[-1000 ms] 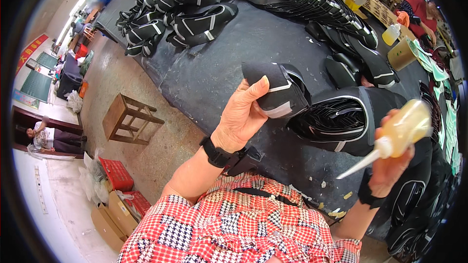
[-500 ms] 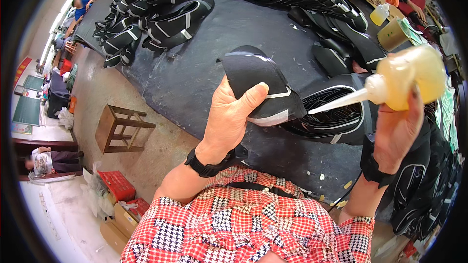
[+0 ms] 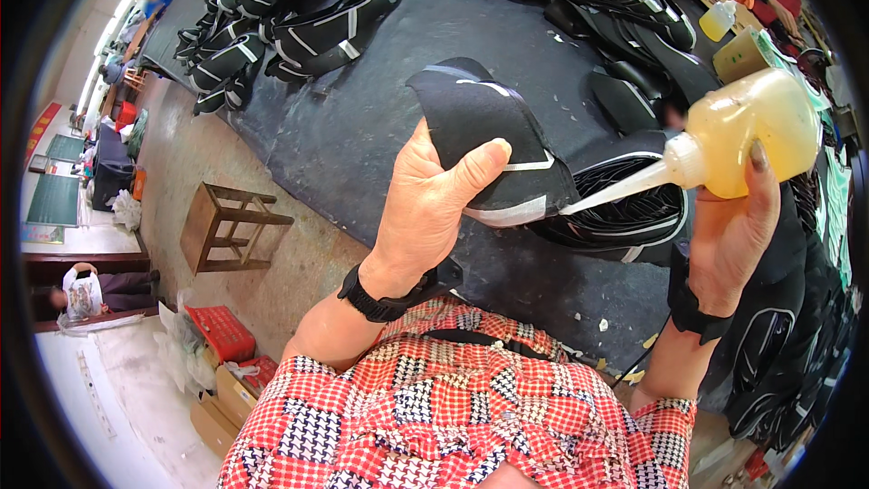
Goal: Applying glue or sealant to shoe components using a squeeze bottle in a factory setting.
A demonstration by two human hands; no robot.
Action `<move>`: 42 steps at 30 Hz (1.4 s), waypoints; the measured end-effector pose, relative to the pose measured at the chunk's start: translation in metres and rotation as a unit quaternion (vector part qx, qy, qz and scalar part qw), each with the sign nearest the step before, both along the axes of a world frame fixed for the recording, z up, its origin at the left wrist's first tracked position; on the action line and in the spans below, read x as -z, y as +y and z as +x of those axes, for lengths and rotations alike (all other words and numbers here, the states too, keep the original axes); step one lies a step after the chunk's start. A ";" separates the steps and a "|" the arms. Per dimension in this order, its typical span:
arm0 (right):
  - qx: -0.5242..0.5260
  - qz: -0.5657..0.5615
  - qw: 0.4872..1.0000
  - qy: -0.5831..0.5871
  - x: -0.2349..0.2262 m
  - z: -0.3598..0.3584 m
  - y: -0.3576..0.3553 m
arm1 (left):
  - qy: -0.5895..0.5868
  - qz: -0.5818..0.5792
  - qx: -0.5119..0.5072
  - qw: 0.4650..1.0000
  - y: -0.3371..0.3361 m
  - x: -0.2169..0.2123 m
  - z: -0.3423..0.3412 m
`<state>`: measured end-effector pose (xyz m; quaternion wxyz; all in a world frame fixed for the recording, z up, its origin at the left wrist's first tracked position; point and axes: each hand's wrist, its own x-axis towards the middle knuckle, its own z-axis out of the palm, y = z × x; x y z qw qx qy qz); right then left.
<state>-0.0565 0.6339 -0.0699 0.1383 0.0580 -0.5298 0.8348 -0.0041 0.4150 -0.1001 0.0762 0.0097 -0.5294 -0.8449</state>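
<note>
Dark cloth is covering the worktable [image 3: 362,127], which is bearing stacks of black shoe uppers [image 3: 299,9]. Left hand [image 3: 425,208] is grasping a black shoe upper piece [image 3: 489,127] above the table. Right hand [image 3: 729,226] is gripping a squeeze bottle [image 3: 760,131] containing yellowish liquid, nozzle touching the piece's edge.

The shoe upper piece [image 3: 489,140] looked like matt black cloth with pale glossy strips. The squeeze bottle [image 3: 751,131] was translucent, smooth plastic. The worktable cover [image 3: 362,127] seemed rough dark fabric; the stool [image 3: 226,228] was bare wood.
</note>
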 end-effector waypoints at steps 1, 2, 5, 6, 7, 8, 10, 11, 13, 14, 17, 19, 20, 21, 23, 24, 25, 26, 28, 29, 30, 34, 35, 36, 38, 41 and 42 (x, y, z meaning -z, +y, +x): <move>-0.020 -0.005 1.000 0.004 -0.001 -0.002 0.005 | -0.006 0.001 0.001 1.000 0.000 -0.001 0.000; -0.039 -0.008 0.999 0.007 -0.002 -0.002 0.009 | -0.012 0.004 0.004 1.000 0.000 -0.001 0.002; -0.035 -0.028 0.999 -0.016 0.001 -0.007 0.008 | -0.008 -0.006 0.010 1.000 -0.001 0.000 0.002; -0.040 -0.021 0.999 -0.015 0.005 -0.007 0.008 | -0.009 -0.006 0.011 1.000 -0.001 0.000 0.002; -0.039 -0.021 0.999 -0.016 0.007 -0.006 0.007 | -0.012 -0.003 0.010 1.000 0.000 -0.001 0.002; -0.028 -0.024 0.999 -0.026 0.008 -0.006 0.005 | -0.015 0.000 0.008 1.000 0.000 -0.002 0.002; -0.016 -0.027 0.999 -0.036 0.009 -0.007 0.006 | -0.012 0.005 0.014 1.000 -0.002 0.000 0.002; -0.030 -0.029 0.999 -0.035 0.009 -0.008 0.011 | -0.009 0.010 0.019 1.000 -0.002 0.001 0.002; -0.043 -0.030 0.998 -0.035 0.010 -0.009 0.012 | -0.016 0.023 0.028 0.999 -0.004 0.000 0.002; -0.036 -0.030 0.998 -0.041 0.010 -0.009 0.010 | -0.022 0.036 0.039 0.998 -0.005 0.000 0.002; -0.037 -0.027 0.998 -0.046 0.011 -0.007 0.010 | -0.024 0.041 0.040 0.998 -0.005 0.001 0.001; -0.046 -0.024 0.998 -0.045 0.010 -0.007 0.012 | -0.028 0.044 0.038 0.998 -0.006 -0.001 0.001; -0.045 -0.029 0.997 -0.048 0.010 -0.008 0.014 | -0.033 0.049 0.036 0.998 -0.005 -0.001 0.001; -0.043 -0.033 0.997 -0.050 0.010 -0.009 0.016 | -0.033 0.050 0.036 0.998 -0.005 -0.001 0.001; -0.052 -0.051 0.996 -0.055 0.014 -0.010 0.016 | -0.036 0.053 0.046 0.997 -0.007 0.000 0.001; -0.059 -0.069 0.994 -0.060 0.015 -0.010 0.016 | -0.037 0.053 0.046 0.997 -0.007 0.000 0.000; -0.059 -0.069 0.994 -0.060 0.015 -0.010 0.014 | -0.037 0.049 0.048 0.997 -0.007 0.001 0.000; -0.044 -0.062 0.995 -0.063 0.014 -0.009 0.010 | -0.037 0.045 0.048 0.997 -0.007 0.001 0.000; -0.029 -0.056 0.996 -0.066 0.015 -0.009 0.008 | -0.039 0.046 0.046 0.997 -0.008 0.001 0.001; -0.029 -0.060 0.996 -0.067 0.015 -0.009 0.008 | -0.039 0.046 0.043 0.997 -0.009 0.001 0.001; -0.030 -0.063 0.995 -0.067 0.016 -0.009 0.009 | -0.039 0.046 0.043 0.997 -0.009 0.001 0.002; -0.044 -0.050 0.996 -0.060 0.015 -0.007 0.011 | -0.039 0.046 0.039 0.997 -0.011 0.001 0.002; -0.046 -0.050 0.996 -0.054 0.014 -0.008 0.011 | -0.038 0.048 0.040 0.997 -0.011 0.002 0.002; -0.048 -0.050 0.996 -0.049 0.014 -0.008 0.011 | -0.038 0.048 0.040 0.997 -0.011 0.002 0.002; -0.033 -0.059 0.996 -0.061 0.014 -0.008 0.004 | -0.035 0.045 0.039 0.998 -0.009 0.001 0.001; -0.022 -0.063 0.995 -0.068 0.013 -0.006 -0.002 | -0.038 0.043 0.042 0.997 -0.010 0.001 0.002; -0.027 -0.057 0.996 -0.064 0.013 -0.006 -0.003 | -0.038 0.043 0.042 0.998 -0.010 0.001 0.002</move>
